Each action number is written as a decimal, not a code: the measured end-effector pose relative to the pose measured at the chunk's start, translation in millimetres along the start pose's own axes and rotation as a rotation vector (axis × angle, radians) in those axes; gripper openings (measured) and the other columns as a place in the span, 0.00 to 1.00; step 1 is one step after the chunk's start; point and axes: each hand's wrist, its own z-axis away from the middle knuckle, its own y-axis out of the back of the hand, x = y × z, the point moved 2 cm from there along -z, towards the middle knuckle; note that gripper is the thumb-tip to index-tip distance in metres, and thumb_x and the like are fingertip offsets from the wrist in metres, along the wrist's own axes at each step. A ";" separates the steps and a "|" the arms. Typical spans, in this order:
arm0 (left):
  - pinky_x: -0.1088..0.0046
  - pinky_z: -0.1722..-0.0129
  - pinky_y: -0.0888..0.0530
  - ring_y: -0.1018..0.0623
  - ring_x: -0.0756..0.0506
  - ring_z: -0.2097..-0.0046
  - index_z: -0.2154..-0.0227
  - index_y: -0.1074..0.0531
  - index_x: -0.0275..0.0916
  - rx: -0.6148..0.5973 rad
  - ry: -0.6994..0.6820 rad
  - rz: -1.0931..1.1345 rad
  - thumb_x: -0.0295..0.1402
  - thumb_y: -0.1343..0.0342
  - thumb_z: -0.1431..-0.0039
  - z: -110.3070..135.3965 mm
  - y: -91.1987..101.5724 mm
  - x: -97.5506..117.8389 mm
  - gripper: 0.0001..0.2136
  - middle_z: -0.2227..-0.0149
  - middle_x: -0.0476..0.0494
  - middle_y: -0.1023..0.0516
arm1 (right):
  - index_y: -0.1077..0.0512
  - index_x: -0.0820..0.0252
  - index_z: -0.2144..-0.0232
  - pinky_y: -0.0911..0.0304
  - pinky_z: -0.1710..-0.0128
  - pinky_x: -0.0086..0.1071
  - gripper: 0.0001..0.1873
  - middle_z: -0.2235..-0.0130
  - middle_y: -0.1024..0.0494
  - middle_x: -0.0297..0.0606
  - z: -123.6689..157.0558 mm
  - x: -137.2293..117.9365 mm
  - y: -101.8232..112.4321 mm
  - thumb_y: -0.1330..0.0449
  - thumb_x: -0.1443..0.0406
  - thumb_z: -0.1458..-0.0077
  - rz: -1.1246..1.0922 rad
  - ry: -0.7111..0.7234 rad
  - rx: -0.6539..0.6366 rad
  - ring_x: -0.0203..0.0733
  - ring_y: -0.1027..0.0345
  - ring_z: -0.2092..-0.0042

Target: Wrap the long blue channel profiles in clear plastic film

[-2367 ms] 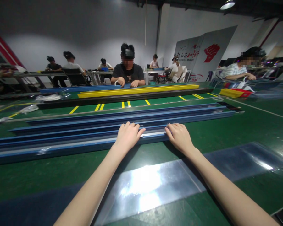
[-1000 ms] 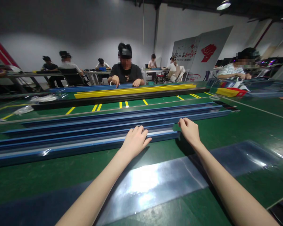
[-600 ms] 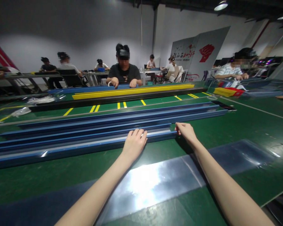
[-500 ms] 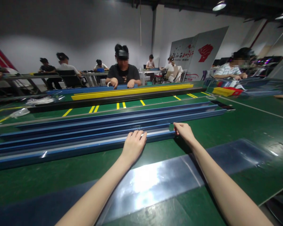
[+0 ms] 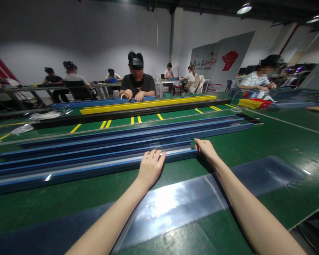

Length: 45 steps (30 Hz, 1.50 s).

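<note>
A long blue channel strip [image 5: 77, 176] lies across the green table, with a pale strip along its inside. My left hand [image 5: 152, 164] rests over its near wall, fingers curled across the rim toward the inside. At the channel's right end, my right hand [image 5: 206, 149] is closed in a pinch. Whatever its fingertips hold is hidden; they are right at the end of the channel. Beneath my forearms a clear plastic sheet [image 5: 172, 202] lies flat and reflects light.
More blue channels [image 5: 175, 136] lie parallel just beyond. Farther back are a yellow strip [image 5: 149, 104] and a black strip [image 5: 138, 112]. A co-worker [image 5: 138, 83] sits opposite, both hands on a blue strip. A yellow tray [image 5: 248, 103] stands at the right.
The view has shifted very slightly. Both my hands stay at the same spots on the channel. The co-worker's hand opposite has moved a little to the left.
</note>
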 end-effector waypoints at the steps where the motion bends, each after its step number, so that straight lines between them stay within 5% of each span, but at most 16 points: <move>1: 0.68 0.62 0.36 0.30 0.45 0.58 0.59 0.31 0.38 0.002 -0.001 0.000 0.27 0.52 0.43 -0.1 0.3 0.3 0.10 0.60 0.44 0.26 | 0.38 0.58 0.91 0.48 0.77 0.29 0.22 0.90 0.40 0.32 -0.1 -0.3 -0.2 0.51 0.54 0.54 -0.012 -0.005 -0.006 0.34 0.45 0.83; 25: 0.71 0.64 0.35 0.29 0.47 0.63 0.56 0.34 0.37 -0.028 -0.029 0.058 0.25 0.54 0.42 -1.3 2.8 2.2 0.12 0.63 0.43 0.26 | 0.33 0.62 0.81 0.48 0.78 0.27 0.24 0.80 0.33 0.33 -4.9 4.5 0.7 0.47 0.46 0.59 -0.173 -0.028 -0.287 0.31 0.45 0.79; 33: 0.71 0.65 0.35 0.29 0.48 0.64 0.56 0.34 0.37 -0.029 -0.025 0.049 0.25 0.56 0.42 -0.5 2.7 3.2 0.12 0.64 0.44 0.27 | 0.34 0.62 0.82 0.50 0.77 0.27 0.24 0.80 0.35 0.31 -0.5 4.0 -1.5 0.45 0.45 0.60 -0.084 0.134 -0.181 0.32 0.45 0.77; 45: 0.70 0.65 0.36 0.28 0.46 0.62 0.57 0.33 0.36 -0.054 0.017 0.029 0.29 0.54 0.41 -4.5 5.9 1.1 0.10 0.62 0.43 0.26 | 0.35 0.61 0.81 0.50 0.79 0.27 0.22 0.80 0.33 0.30 1.0 4.1 0.2 0.41 0.47 0.64 -0.135 0.124 -0.195 0.31 0.44 0.78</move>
